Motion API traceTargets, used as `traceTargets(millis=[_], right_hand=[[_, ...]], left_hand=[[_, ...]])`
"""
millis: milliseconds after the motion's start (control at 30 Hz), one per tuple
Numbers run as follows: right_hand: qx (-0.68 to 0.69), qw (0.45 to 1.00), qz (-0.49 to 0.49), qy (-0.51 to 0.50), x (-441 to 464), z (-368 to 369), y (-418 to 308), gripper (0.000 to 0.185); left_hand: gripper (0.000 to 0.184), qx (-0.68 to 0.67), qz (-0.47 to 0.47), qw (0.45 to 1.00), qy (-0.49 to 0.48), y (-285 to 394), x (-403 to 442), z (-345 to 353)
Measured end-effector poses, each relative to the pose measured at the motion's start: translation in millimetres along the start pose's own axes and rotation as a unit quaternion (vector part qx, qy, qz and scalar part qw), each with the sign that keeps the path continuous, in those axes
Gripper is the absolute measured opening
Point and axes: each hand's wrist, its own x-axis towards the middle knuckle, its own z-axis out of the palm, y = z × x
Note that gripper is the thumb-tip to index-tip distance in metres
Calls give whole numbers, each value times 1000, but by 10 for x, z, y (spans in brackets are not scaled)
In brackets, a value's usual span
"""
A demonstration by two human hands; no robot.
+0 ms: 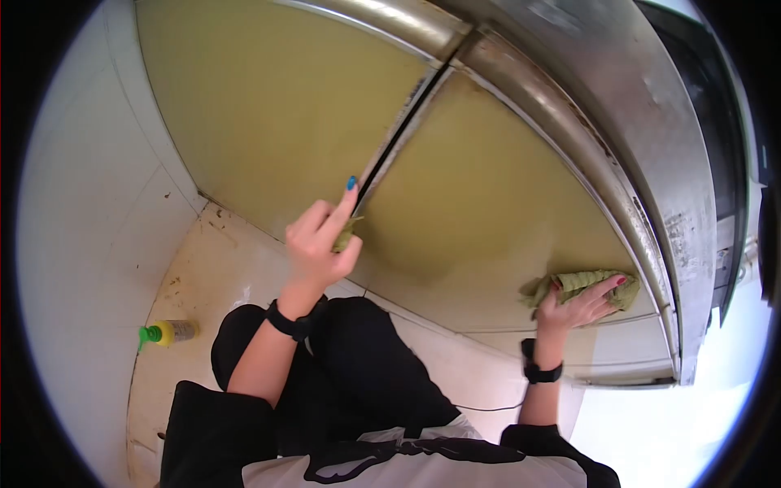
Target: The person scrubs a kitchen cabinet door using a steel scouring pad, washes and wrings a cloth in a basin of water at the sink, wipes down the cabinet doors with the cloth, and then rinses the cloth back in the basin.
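Note:
My left hand (321,240) is raised before the yellowish cabinet doors, its index finger stretched out at the dark gap between them. A small bit of green cloth (344,236) shows between its curled fingers and thumb. Farther right, my right hand (578,307) lies spread on a larger folded green cloth (606,285), which rests against the lower right part of the right door (488,211). The left door (277,106) rises at the upper left. Black bands circle both wrists.
A yellow bottle with a green pump top (175,332) is on the stained floor (203,276) at the left. White tiled wall (81,203) runs along the left side. Metal trim (561,98) edges the doors. A thin black cable (488,409) lies between my arms.

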Motion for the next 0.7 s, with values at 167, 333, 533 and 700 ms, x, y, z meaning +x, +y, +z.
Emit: traceTargets(millis=[167,333,533,700], right_hand=[[100,987,118,-40,359,50,-1068,84],[151,987,43,38,937,81,-1938,63],[258,964,-11,63,768,192,-2373,57],[146,989,-9,-4,303,223,-1524,73]], left_hand=[[60,-27,-72,994,82,329,84,-33],[60,-77,-156,976,132,458,-47,22],[47,-179,-233,940,176,620,-8,-52],[42,-256,-327,898,145,521,-55,-22]])
